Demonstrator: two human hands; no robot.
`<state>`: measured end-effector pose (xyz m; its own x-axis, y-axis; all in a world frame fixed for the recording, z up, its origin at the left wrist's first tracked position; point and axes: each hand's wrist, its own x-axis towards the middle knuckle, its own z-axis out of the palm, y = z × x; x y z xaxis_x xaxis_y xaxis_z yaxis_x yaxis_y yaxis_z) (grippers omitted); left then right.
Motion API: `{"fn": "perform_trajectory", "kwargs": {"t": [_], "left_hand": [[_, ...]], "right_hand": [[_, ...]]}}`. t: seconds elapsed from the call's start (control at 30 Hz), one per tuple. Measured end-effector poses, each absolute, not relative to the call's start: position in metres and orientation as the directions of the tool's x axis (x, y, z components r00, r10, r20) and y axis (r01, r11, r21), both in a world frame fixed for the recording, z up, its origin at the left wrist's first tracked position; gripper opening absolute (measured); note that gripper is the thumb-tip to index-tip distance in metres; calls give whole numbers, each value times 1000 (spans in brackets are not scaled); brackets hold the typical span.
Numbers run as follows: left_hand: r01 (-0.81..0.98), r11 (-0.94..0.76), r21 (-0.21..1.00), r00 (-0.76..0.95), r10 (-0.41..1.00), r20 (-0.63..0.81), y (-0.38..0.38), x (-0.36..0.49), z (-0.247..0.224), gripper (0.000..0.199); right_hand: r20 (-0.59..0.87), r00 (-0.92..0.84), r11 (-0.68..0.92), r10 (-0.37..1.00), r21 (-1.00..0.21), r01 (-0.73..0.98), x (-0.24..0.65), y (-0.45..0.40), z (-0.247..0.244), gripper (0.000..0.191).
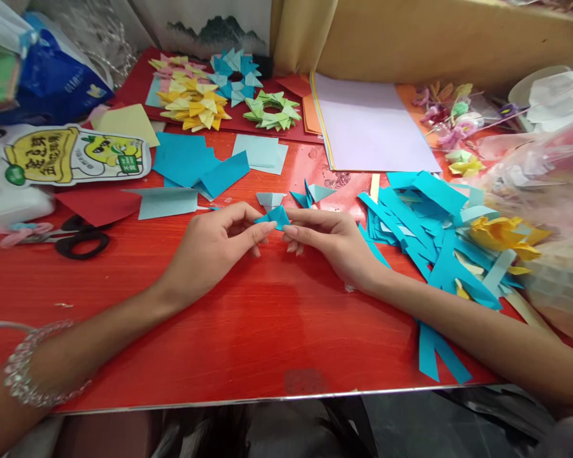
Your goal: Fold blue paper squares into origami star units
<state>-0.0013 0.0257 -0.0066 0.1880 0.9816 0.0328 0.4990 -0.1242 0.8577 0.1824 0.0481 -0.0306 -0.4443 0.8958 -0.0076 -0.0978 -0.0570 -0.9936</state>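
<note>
A small folded blue paper piece (277, 217) is held up over the red table between both hands. My left hand (219, 245) pinches its left side between thumb and fingers. At its right corner my right hand (332, 238) grips it the same way. Just behind the fingers lie a pale blue folded paper (270, 200) and several folded pieces in darker blue (307, 196). Beyond my left hand are loose blue paper sheets (186, 159) and a pale blue folded strip (168, 203).
Black-handled scissors (82, 245) lie at left, near a printed pouch (71, 154). Finished paper rings (272, 111) sit at the back, beside a stack of lilac paper (370, 124). Blue paper strips (424, 222) pile up at right, partly under my right forearm.
</note>
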Motion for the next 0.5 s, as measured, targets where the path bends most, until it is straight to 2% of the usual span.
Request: {"fn": "perform_trajectory", "kwargs": {"t": [0.3,0.5], "left_hand": [[252,14,968,201,977,-67,31,-5,-13,19],[362,-14,932,178,983,-54,29,-2,-9,26]], "right_hand": [[-18,-439,-35,898,-999,-32,182,49,-30,22],[-15,-430,-45,903,-997,-59,183,50,-31,16]]}}
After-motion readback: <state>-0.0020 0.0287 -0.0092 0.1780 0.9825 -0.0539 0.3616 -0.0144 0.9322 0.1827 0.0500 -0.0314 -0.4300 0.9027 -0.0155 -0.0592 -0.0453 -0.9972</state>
